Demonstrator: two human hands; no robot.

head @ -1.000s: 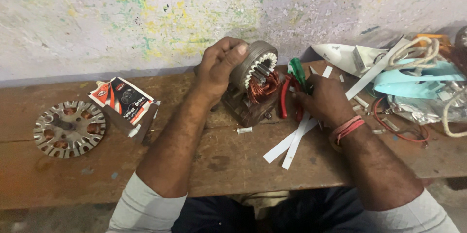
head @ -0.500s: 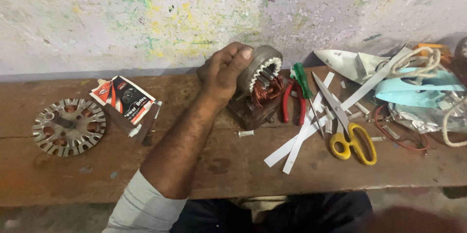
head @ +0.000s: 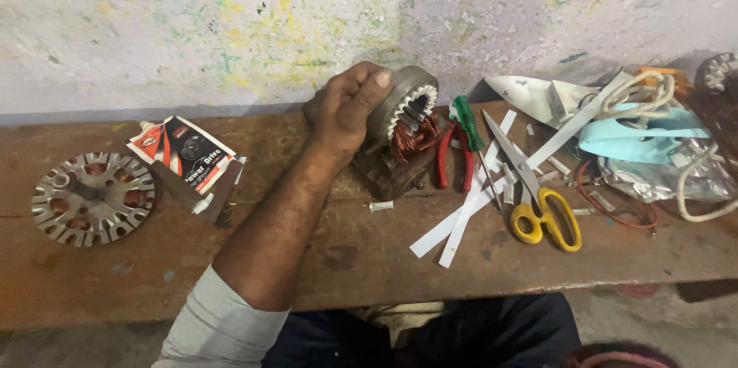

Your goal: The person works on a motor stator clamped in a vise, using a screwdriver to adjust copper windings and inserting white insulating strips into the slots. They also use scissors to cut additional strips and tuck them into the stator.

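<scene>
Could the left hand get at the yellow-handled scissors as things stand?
Probably not right away: the left hand is closed around the motor stator, which it would have to release. Otherwise the scissors lie in the open on the wooden bench, just past the red-handled pliers.

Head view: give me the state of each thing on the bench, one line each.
left hand: closed over the motor stator's top.
motor stator: tilted on edge, copper windings showing.
scissors: lying flat, blades shut.
pliers: lying flat, handles slightly apart.
screwdriver: lying across the pliers.
rotor disc: flat on the bench, untouched.
white strips: loose, crossed.
right hand: out of view.
</scene>
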